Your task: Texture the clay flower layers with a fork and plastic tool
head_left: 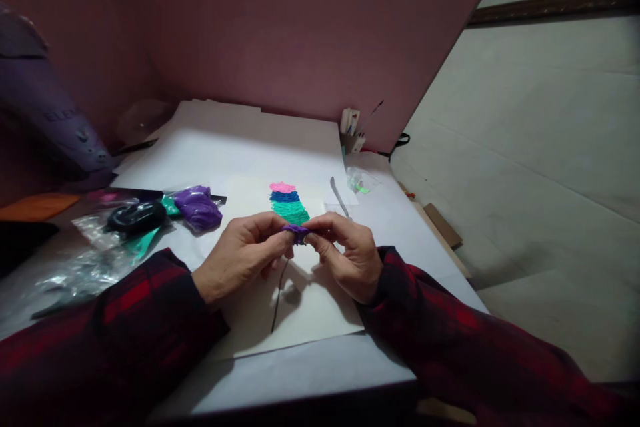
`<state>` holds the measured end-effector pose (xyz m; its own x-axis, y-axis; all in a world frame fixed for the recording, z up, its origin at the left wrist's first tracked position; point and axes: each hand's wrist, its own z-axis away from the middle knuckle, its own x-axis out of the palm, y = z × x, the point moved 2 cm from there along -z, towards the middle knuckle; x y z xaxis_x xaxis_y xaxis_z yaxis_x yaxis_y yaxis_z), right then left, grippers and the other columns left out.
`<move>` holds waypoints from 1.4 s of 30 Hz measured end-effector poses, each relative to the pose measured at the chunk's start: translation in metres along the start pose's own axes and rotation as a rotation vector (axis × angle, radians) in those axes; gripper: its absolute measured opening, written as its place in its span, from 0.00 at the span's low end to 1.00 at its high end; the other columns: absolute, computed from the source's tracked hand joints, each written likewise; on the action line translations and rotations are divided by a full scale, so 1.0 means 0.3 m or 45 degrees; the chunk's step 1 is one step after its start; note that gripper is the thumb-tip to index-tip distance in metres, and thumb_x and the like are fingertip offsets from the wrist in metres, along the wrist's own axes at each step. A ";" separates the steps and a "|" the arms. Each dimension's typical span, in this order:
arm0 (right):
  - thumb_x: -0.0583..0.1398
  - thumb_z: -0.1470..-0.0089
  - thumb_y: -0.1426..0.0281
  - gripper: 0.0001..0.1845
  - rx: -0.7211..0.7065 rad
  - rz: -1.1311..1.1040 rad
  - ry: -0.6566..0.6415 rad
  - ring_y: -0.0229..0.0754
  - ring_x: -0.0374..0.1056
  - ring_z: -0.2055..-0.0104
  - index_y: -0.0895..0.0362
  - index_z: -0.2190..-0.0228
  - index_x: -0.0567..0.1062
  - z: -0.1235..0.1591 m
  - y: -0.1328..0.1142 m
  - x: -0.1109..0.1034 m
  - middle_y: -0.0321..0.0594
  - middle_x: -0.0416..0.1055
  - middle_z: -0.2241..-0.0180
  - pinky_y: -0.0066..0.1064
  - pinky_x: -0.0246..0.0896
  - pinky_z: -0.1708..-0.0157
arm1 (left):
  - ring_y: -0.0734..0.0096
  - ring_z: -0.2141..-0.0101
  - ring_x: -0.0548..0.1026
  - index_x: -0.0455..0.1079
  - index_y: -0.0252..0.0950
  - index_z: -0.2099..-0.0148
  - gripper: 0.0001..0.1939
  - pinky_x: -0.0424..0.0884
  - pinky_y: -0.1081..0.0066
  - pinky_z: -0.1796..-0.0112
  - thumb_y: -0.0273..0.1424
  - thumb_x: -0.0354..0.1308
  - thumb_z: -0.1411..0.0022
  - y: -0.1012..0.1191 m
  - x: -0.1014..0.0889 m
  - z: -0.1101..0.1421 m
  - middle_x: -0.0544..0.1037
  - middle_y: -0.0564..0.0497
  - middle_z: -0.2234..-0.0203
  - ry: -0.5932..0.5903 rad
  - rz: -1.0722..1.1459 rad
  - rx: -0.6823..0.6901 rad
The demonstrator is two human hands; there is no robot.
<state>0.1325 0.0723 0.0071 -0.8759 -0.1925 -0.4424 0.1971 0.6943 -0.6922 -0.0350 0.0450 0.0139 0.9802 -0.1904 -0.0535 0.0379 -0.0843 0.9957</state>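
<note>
Between the fingertips of both my hands is a small piece of purple modelling clay (297, 232). My left hand (245, 250) pinches its left end and my right hand (347, 250) pinches its right end. Both hands are closed, just above a cream sheet of paper (250, 330). On that sheet, beyond my fingers, lie textured bands of clay: a pink band (283, 187), a dark blue band (285, 197) and a teal band (291, 211). A dark drawn line (279, 297) runs down the paper below my hands.
Left of the sheet are a bagged purple lump (199, 208), a black lump (136, 216) and crumpled clear plastic bags (95, 260). A grey modelling tool (340, 197) lies to the right, near a small clear bag (362, 181). A pen holder (353, 137) stands against the pink wall (300, 27).
</note>
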 end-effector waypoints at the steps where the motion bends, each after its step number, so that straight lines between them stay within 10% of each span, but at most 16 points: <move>1: 0.58 0.45 0.72 0.07 0.001 0.000 0.007 0.36 0.66 0.71 0.57 0.62 0.72 -0.001 -0.001 -0.001 0.40 0.71 0.69 0.31 0.65 0.71 | 0.80 0.82 0.64 0.69 0.33 0.66 0.08 0.59 0.78 0.80 0.34 0.58 0.42 -0.005 0.001 -0.001 0.69 0.55 0.81 -0.005 0.027 0.006; 6: 0.57 0.44 0.73 0.07 -0.006 0.020 -0.010 0.37 0.68 0.68 0.58 0.62 0.72 -0.003 -0.002 -0.003 0.40 0.72 0.68 0.32 0.65 0.67 | 0.79 0.80 0.65 0.68 0.37 0.50 0.19 0.63 0.78 0.81 0.31 0.61 0.45 -0.012 0.005 0.001 0.72 0.55 0.76 -0.004 0.048 0.090; 19: 0.63 0.50 0.68 0.14 -0.069 0.025 -0.017 0.36 0.67 0.73 0.59 0.61 0.70 0.000 -0.012 0.005 0.40 0.72 0.70 0.31 0.66 0.72 | 0.79 0.83 0.66 0.69 0.33 0.67 0.05 0.64 0.78 0.81 0.30 0.60 0.45 0.003 0.003 0.002 0.70 0.56 0.82 0.037 0.148 0.040; 42: 0.59 0.46 0.72 0.07 -0.038 0.021 0.007 0.39 0.70 0.68 0.57 0.62 0.71 0.008 -0.007 0.003 0.41 0.72 0.68 0.34 0.69 0.67 | 0.74 0.81 0.73 0.73 0.33 0.63 0.07 0.70 0.74 0.77 0.30 0.62 0.46 0.001 -0.001 0.000 0.77 0.51 0.79 -0.033 0.253 -0.068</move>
<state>0.1324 0.0691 0.0068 -0.8751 -0.1769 -0.4504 0.1985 0.7176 -0.6676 -0.0353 0.0451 0.0141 0.9642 -0.2233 0.1429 -0.1445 0.0094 0.9895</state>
